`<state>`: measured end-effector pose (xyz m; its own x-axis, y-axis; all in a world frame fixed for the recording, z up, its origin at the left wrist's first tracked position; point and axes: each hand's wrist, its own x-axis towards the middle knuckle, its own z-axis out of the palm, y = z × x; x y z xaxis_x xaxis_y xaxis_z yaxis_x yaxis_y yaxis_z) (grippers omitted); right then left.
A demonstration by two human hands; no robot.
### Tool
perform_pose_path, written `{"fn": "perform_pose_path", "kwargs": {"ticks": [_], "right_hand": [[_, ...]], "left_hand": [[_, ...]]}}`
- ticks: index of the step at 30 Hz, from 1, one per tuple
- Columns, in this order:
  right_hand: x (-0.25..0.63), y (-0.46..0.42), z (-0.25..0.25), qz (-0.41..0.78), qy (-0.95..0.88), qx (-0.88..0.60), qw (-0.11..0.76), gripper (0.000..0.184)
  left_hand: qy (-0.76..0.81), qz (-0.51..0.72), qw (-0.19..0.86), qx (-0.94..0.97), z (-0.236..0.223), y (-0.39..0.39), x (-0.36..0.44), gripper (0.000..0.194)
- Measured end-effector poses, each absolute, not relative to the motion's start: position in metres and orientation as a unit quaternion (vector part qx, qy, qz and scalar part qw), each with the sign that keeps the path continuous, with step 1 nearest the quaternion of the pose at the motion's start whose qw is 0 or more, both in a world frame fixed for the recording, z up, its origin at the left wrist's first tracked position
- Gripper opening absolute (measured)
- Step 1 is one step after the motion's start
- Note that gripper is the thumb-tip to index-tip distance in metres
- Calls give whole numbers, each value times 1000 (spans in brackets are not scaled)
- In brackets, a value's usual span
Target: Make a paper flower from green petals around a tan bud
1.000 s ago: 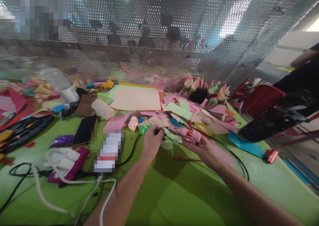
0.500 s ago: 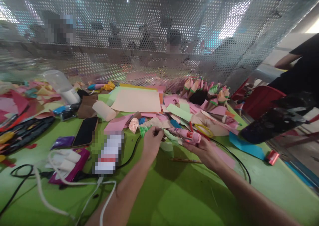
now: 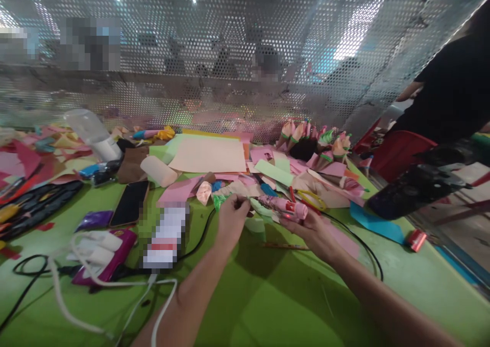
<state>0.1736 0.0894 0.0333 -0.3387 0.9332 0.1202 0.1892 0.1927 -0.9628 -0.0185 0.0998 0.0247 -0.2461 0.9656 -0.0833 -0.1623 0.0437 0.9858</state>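
My right hand [image 3: 306, 227] is wrapped round a pink hot glue gun [image 3: 281, 205] with a small red light on its side. The gun's narrow end points left, toward my left hand [image 3: 234, 212]. Thumb and fingers of that hand are pinched together close to the tip; whatever is between them is too small to make out. Just below the gun lies a pale green paper piece [image 3: 255, 225]. A pencil [image 3: 285, 246] rests on the green table in front of both hands. Crumpled green plastic [image 3: 220, 201] lies beside my left hand.
A charging phone [image 3: 166, 237], a dark phone [image 3: 130, 203] and a magenta power strip [image 3: 103, 257] with cables lie left. Scissors with yellow handles [image 3: 314, 199], paper sheets [image 3: 209, 153] and paper cones [image 3: 293, 132] are behind. A black bottle [image 3: 406, 194] and a person [image 3: 447, 87] are right.
Both hands keep nearly the same pose, with the glue gun held as before. The person at the right has shifted to the left.
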Motion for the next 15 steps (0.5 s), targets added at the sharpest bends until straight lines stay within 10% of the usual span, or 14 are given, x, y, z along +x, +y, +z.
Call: {"fn": "perform_pose_path", "kwargs": {"ticks": [15], "right_hand": [[180,90,27,439,-670,-476,363,47]], "left_hand": [[520,604,485,360,24,101,-20,11]]}}
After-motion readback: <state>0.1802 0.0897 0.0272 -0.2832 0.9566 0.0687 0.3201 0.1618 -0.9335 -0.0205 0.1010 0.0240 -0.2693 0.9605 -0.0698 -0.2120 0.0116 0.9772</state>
